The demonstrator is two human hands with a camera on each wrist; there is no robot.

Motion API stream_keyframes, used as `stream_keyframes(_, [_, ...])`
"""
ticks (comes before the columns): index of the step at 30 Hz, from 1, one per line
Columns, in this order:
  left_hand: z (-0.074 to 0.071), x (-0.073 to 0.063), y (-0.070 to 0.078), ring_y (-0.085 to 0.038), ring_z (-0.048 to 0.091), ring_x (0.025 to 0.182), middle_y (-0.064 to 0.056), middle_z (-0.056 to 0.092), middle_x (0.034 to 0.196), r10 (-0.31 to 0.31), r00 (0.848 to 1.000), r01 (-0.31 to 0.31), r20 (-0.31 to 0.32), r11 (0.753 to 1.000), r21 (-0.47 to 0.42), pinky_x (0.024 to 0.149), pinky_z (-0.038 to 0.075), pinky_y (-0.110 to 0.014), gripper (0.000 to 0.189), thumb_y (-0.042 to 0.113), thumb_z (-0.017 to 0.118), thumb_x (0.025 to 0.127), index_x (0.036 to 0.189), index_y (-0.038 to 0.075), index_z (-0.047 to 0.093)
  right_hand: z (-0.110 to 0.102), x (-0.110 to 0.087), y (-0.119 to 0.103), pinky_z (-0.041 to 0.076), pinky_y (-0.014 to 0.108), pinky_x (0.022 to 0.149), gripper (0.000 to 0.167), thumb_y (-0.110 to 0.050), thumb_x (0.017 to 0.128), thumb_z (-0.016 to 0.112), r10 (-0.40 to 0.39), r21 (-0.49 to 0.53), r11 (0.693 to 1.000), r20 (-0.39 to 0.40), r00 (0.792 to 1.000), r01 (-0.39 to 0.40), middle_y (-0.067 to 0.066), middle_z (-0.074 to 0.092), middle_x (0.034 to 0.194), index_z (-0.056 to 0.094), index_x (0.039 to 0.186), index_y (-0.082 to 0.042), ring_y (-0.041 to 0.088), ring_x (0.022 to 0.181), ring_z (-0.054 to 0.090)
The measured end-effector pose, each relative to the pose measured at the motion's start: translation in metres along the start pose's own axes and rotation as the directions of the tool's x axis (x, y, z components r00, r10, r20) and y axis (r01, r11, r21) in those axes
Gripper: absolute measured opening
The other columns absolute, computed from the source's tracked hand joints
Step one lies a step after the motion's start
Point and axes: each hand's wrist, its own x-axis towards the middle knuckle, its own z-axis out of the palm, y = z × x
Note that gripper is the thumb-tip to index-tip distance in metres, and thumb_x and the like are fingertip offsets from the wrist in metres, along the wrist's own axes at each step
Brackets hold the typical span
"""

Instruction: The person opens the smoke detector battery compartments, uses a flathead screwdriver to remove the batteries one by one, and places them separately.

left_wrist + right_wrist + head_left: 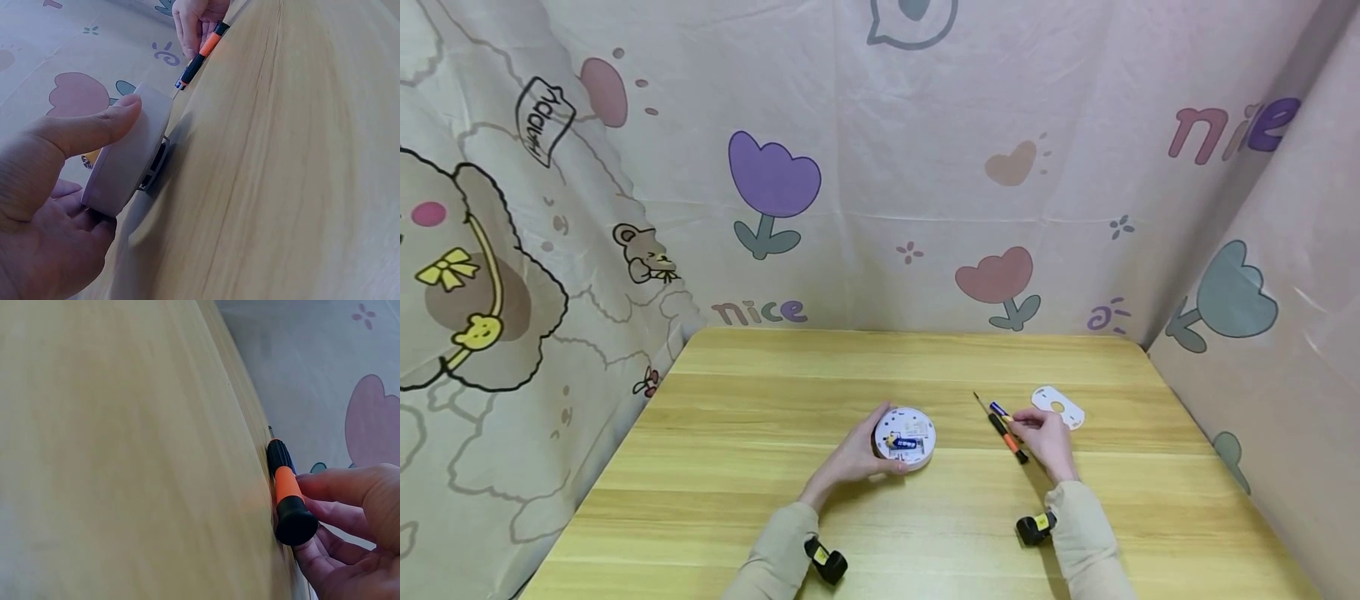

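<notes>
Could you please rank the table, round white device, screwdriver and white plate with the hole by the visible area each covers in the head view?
1. Table, by far the largest
2. Round white device
3. White plate
4. Screwdriver, long but thin

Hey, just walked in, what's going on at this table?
A person's left hand holds a round white device with a blue battery in its face. The right hand is at a second battery beside an orange and black screwdriver; whether it grips that battery is unclear. A white plate lies just beyond that hand.
</notes>
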Motion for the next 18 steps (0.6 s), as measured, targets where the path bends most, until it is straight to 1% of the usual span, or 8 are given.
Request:
stream_keyframes(3, [0.001,-0.001,0.001,-0.047,0.035,0.146,-0.026,0.034,0.160,0.007,1.000,-0.008,0.009,1.000,0.010,0.123,0.022,-0.065,0.116,0.021,0.091,0.072,0.157,-0.006,0.017,-0.001,-0.003,0.000,0.051,0.011,0.067,0.026,-0.007,0.087,0.075,0.015,0.048,0.999,0.015,1.000,-0.015,0.019,0.077,0.097,0.072,0.108,0.009,-0.002,0.072,0.061])
stream_keyframes(6, [0.001,-0.002,0.003,-0.048,0.036,0.145,-0.027,0.034,0.160,0.024,0.999,-0.025,0.021,1.000,0.017,0.122,0.022,-0.067,0.116,0.023,0.091,0.072,0.157,-0.007,0.017,-0.001,-0.004,0.002,0.053,0.010,0.069,0.030,-0.005,0.087,0.074,0.005,0.122,0.992,0.038,0.999,-0.010,0.016,0.077,0.097,0.069,0.112,0.011,-0.005,0.073,0.062])
stream_keyframes(11, [0.002,-0.003,0.004,-0.049,0.036,0.145,-0.028,0.034,0.159,0.037,0.999,-0.037,0.024,0.999,0.026,0.121,0.022,-0.068,0.116,0.023,0.091,0.072,0.157,-0.008,0.017,-0.003,-0.009,0.004,0.055,0.010,0.075,0.039,0.000,0.087,0.073,-0.027,0.283,0.959,0.073,0.997,0.005,0.009,0.076,0.097,0.062,0.121,0.017,-0.005,0.079,0.064])
stream_keyframes(13, [0.002,-0.002,0.004,-0.048,0.036,0.145,-0.027,0.034,0.160,0.029,0.999,-0.030,0.024,0.999,0.023,0.122,0.022,-0.067,0.116,0.023,0.090,0.072,0.157,-0.007,0.017,-0.004,-0.012,0.004,0.055,0.010,0.075,0.041,0.002,0.087,0.073,-0.025,0.306,0.952,0.070,0.997,0.003,0.008,0.075,0.098,0.060,0.123,0.017,-0.005,0.079,0.063])
stream_keyframes(15, [0.002,-0.002,0.005,-0.047,0.035,0.146,-0.027,0.033,0.160,0.024,0.999,-0.024,0.026,1.000,0.003,0.123,0.020,-0.066,0.116,0.021,0.090,0.072,0.157,-0.007,0.016,-0.005,-0.015,0.002,0.054,0.010,0.074,0.042,0.002,0.087,0.073,-0.020,0.297,0.955,0.062,0.998,0.000,0.012,0.073,0.100,0.060,0.125,0.015,-0.005,0.079,0.062])
stream_keyframes(18, [0.003,-0.002,0.006,-0.047,0.034,0.147,-0.026,0.032,0.161,0.018,1.000,-0.018,0.025,1.000,-0.017,0.124,0.018,-0.066,0.116,0.019,0.090,0.072,0.158,-0.006,0.016,-0.005,-0.018,-0.005,0.051,0.010,0.072,0.043,0.000,0.087,0.073,-0.016,0.234,0.972,0.046,0.999,0.005,0.018,0.069,0.105,0.061,0.126,0.012,-0.004,0.079,0.059])
